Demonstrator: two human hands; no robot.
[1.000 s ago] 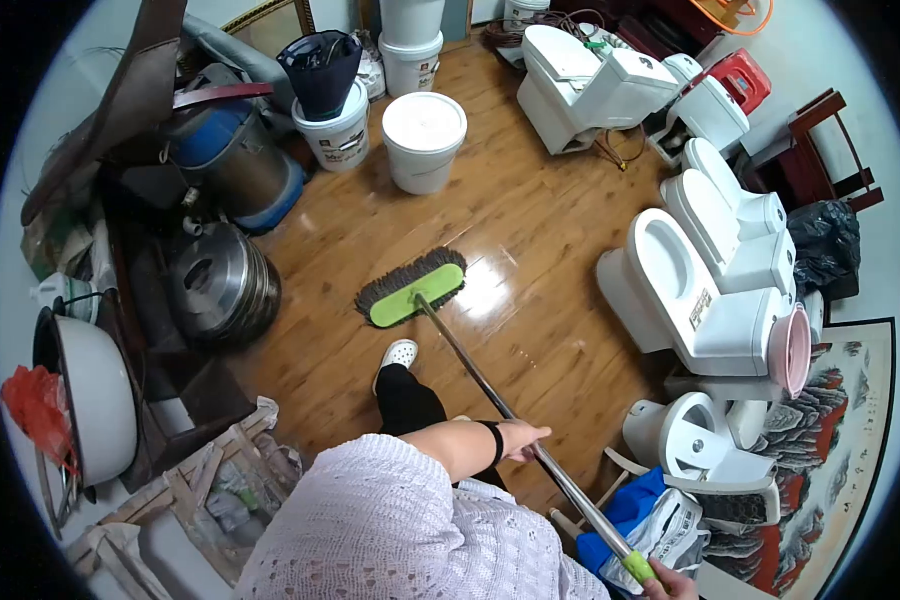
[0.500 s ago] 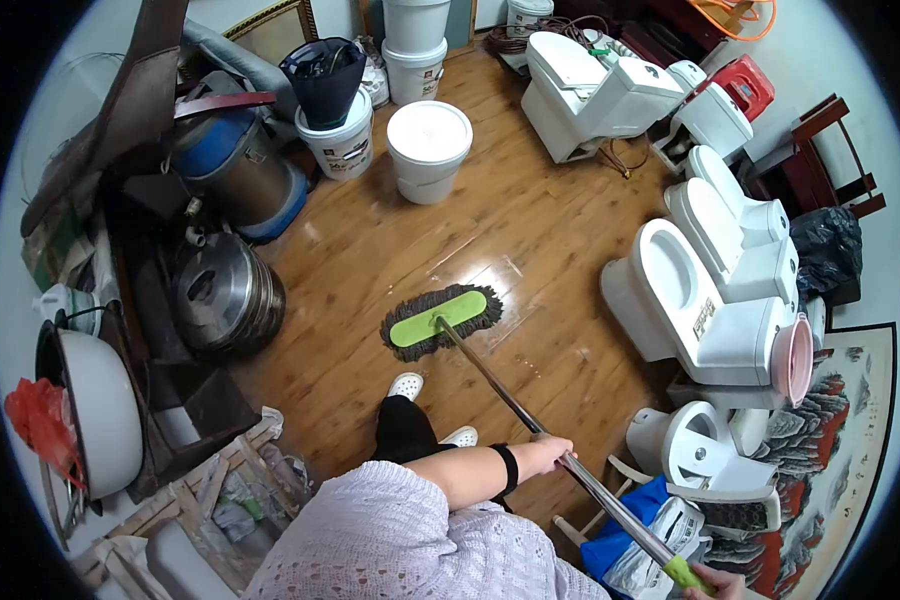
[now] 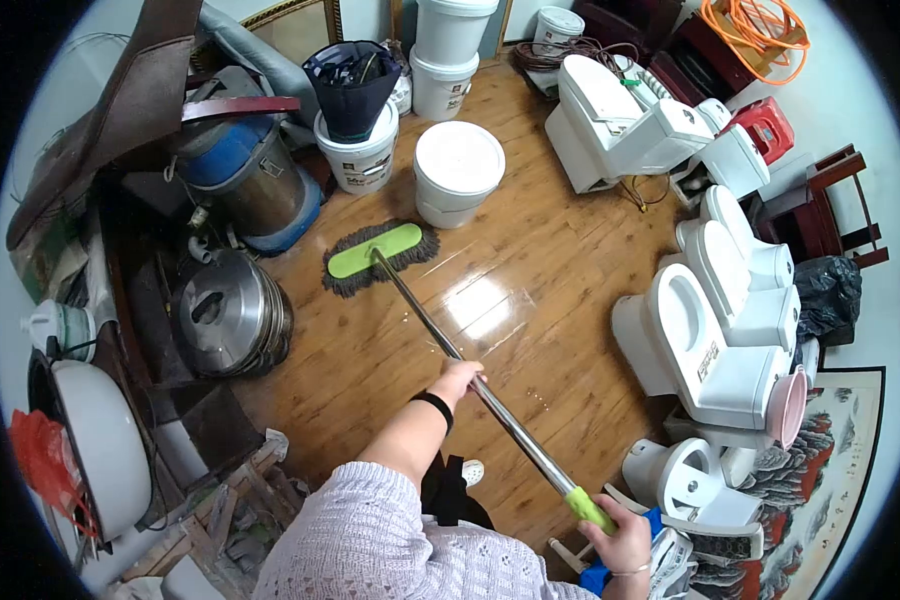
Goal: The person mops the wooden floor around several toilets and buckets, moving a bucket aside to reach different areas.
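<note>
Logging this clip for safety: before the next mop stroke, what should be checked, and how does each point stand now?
1. Grip of left hand on mop handle, mid-shaft: ok.
2. Grip of right hand at its green end: ok.
3. Contact of mop head with floor, flat: ok.
4. Gap between mop head and white bucket: cannot tell, fringe lies at its base.
5. Clearance from toilets: ok.

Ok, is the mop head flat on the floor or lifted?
Flat: the mop head lies green plate up, its grey fringe spread on the wooden floor all round.
</note>
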